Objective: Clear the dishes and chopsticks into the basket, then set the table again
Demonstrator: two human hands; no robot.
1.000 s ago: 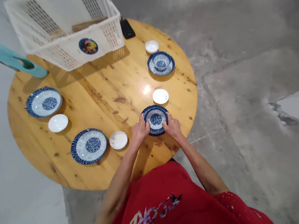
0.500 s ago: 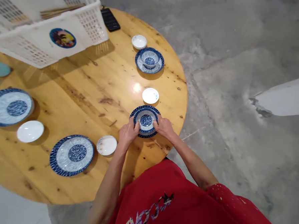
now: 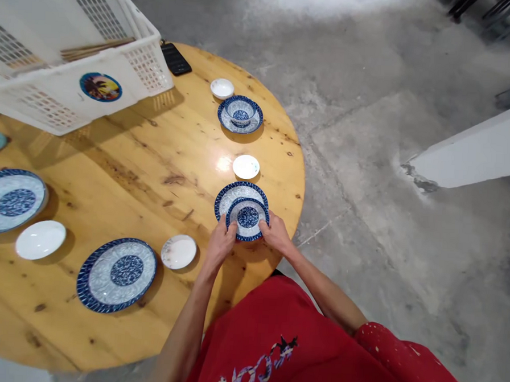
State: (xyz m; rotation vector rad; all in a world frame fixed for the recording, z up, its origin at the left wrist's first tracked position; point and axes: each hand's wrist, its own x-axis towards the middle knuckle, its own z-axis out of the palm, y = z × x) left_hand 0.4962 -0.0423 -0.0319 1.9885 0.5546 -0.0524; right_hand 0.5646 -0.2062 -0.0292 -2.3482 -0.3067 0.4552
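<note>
Both my hands grip a blue-patterned bowl (image 3: 248, 217) at the near right of the round wooden table (image 3: 124, 161). My left hand (image 3: 221, 243) pinches its left rim and my right hand (image 3: 275, 236) its right rim. The bowl overlaps the near edge of a blue-rimmed plate (image 3: 233, 194) beneath it; whether it touches the plate I cannot tell. A small white saucer (image 3: 246, 166) lies just beyond the plate.
Farther back stand another bowl on a plate (image 3: 240, 113) and a white saucer (image 3: 221, 88). Two more blue plates (image 3: 116, 274) (image 3: 10, 201) and white saucers (image 3: 179, 251) (image 3: 40, 239) lie to the left. A white plastic basket (image 3: 69, 50) and a black phone (image 3: 175, 58) sit at the back.
My hands have drawn the bowl toward me, off the plate's centre to its near edge. The view has shifted, so the table sits farther left.
</note>
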